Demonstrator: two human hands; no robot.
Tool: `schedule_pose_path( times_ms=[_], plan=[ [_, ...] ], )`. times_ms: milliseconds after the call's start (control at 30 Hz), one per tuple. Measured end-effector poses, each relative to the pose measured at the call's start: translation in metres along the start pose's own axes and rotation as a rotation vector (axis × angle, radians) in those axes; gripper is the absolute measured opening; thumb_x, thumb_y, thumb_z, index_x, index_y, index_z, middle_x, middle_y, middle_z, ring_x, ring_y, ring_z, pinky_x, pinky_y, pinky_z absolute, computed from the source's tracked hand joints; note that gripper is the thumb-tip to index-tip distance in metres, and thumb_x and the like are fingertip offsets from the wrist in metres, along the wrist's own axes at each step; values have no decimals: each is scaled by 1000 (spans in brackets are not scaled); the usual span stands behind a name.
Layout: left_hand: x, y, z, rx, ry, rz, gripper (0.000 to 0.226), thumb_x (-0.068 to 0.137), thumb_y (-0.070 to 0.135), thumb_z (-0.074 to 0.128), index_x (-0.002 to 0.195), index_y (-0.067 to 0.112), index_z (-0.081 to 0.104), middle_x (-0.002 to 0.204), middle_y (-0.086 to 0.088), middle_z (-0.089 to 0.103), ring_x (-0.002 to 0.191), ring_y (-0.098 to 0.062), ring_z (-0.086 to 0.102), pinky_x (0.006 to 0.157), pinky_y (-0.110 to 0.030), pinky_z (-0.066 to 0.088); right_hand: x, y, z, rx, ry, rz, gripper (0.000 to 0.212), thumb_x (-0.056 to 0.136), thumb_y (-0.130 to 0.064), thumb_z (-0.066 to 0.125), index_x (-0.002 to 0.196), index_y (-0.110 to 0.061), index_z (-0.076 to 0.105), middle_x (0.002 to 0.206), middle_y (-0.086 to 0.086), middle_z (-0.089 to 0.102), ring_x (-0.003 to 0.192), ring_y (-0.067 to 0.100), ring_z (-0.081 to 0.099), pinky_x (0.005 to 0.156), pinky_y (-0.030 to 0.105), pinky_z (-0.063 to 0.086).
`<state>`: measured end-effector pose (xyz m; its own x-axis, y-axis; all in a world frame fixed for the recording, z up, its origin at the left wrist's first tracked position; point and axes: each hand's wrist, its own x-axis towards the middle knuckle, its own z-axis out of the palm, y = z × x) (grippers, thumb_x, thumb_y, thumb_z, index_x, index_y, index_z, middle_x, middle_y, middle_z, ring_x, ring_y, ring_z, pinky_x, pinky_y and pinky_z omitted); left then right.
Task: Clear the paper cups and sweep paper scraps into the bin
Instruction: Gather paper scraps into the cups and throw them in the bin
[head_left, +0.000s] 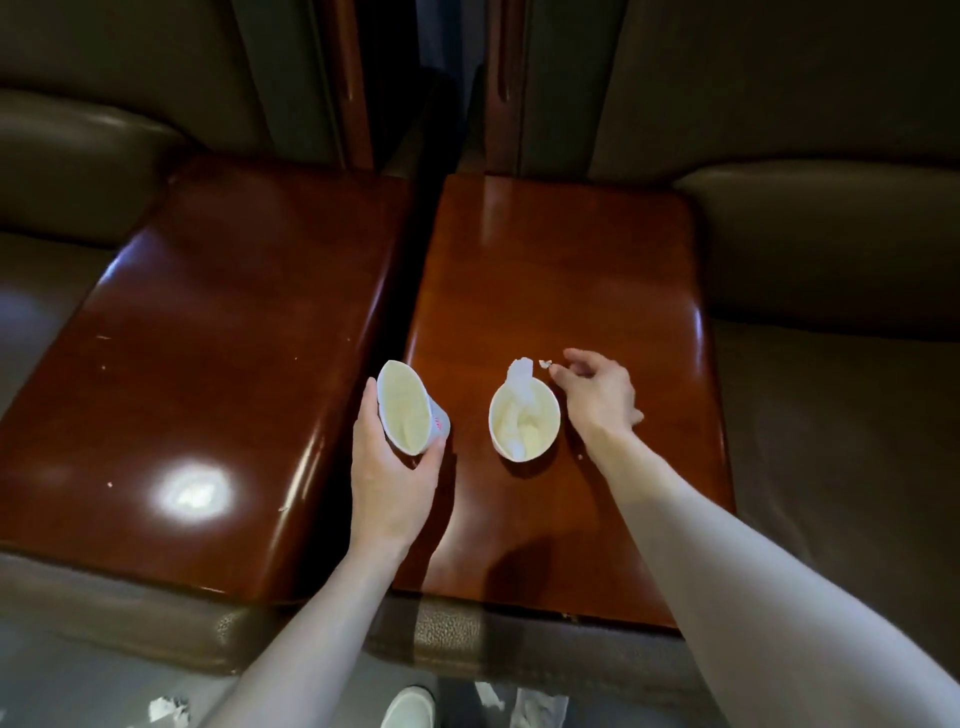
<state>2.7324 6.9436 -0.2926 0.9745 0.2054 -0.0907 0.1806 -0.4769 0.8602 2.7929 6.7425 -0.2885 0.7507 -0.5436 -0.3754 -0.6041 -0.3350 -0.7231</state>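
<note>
My left hand (388, 475) grips a white paper cup (408, 408), tilted with its mouth toward me, over the gap between two glossy wooden tables. A second paper cup (524, 422) stands upright on the right table (561, 270) with crumpled white paper (521, 382) sticking out of it. Just beyond it lies a small paper scrap (545, 364). My right hand (597, 397) hovers right of that cup, its curled fingertips close beside the scrap; whether they touch it is unclear.
The left table (218, 312) bears tiny white specks. Dark leather seats surround both tables. A narrow gap (415, 291) separates the tabletops. Paper bits (166, 709) lie on the floor near my shoe (408, 706). No bin is in view.
</note>
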Motion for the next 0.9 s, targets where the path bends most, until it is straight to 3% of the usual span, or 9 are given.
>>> schedule_pose_path(
  times_ms=[100,200,267,400,467,533,633,800,900],
  plan=[
    [4,-5,6,18,23,20,87,83,21,75,151,23,22,147,11,34,133,0,29,96,2,24,20,-1,18,-77,-37,-17,23,87,-34,68,110,-33,68,106,-8,65,113,18,47,87,39,23],
    [7,-9,12,16,53,30,87,82,17,76,151,18,24,141,15,32,129,5,28,95,6,22,32,1,30,-161,2,-58,3,84,-33,71,82,-33,68,100,-9,60,112,20,42,83,38,19],
    [9,-10,15,23,67,41,86,81,14,76,150,15,25,139,15,31,125,11,26,94,6,21,33,5,32,-182,7,-92,14,86,-29,69,72,-32,66,100,-9,56,111,19,40,81,37,15],
    [9,-7,17,7,65,31,85,81,17,76,150,17,25,137,18,31,121,21,25,92,7,22,30,7,19,-151,24,-98,12,91,-27,64,80,-27,70,102,-4,67,102,15,50,88,35,23],
    [10,-5,17,-13,53,25,85,81,18,76,150,19,25,134,26,32,117,29,25,92,7,23,25,1,6,88,-23,-39,8,90,-24,66,84,-22,70,91,-4,71,90,14,60,92,34,41],
    [9,-3,17,-21,37,19,85,81,18,76,150,20,26,131,29,32,118,28,26,91,7,24,13,-8,-9,286,-52,-56,6,88,-19,69,82,-20,69,76,-6,71,76,11,65,76,29,54],
    [4,3,14,-15,17,15,86,81,20,76,150,22,25,137,20,33,125,12,28,91,7,25,-14,-19,-20,274,-43,-195,6,85,-21,72,80,-23,69,69,-7,70,64,2,64,64,17,53],
    [-3,6,5,-19,-21,44,85,82,24,75,150,22,24,138,19,32,126,9,27,89,9,23,-51,-21,-26,101,-65,-255,14,85,-29,71,72,-30,65,81,-15,62,74,1,58,59,4,41],
    [-7,7,0,-13,-53,45,85,83,25,74,150,23,23,145,11,35,128,6,27,89,8,23,-65,-16,-25,57,-77,-220,15,87,-36,68,77,-26,69,92,-12,53,94,9,54,83,21,44]
  ],
)
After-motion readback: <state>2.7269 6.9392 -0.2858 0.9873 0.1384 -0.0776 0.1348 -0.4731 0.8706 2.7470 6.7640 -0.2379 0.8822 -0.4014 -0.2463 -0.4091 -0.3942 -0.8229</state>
